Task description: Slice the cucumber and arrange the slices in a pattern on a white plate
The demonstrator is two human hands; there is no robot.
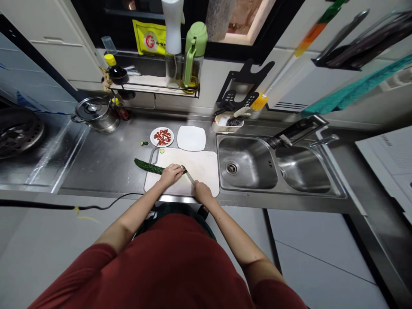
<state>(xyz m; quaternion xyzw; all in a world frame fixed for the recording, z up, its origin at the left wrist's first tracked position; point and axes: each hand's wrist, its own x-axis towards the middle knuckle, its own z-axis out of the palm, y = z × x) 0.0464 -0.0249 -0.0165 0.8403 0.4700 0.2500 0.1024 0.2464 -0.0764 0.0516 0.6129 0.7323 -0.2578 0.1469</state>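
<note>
A long dark green cucumber [148, 166] lies across the white cutting board [206, 171], its left end past the board's edge. My left hand [171, 175] is closed on the cucumber near its right end. My right hand [202, 192] grips the handle of a knife [189, 177], whose blade meets the cucumber's right end just beside my left fingers. A pale cucumber slice [162, 151] rests at the board's upper left. Behind the board are a round plate [152, 138] of small red pieces and a bare white square plate [191, 138].
Two small green pieces [144, 143] lie left of the round plate. A steel pot [96, 115] stands at the back left. The double sink [247, 165] adjoins the board's right side. Bottles stand on a shelf [148, 86] above the counter.
</note>
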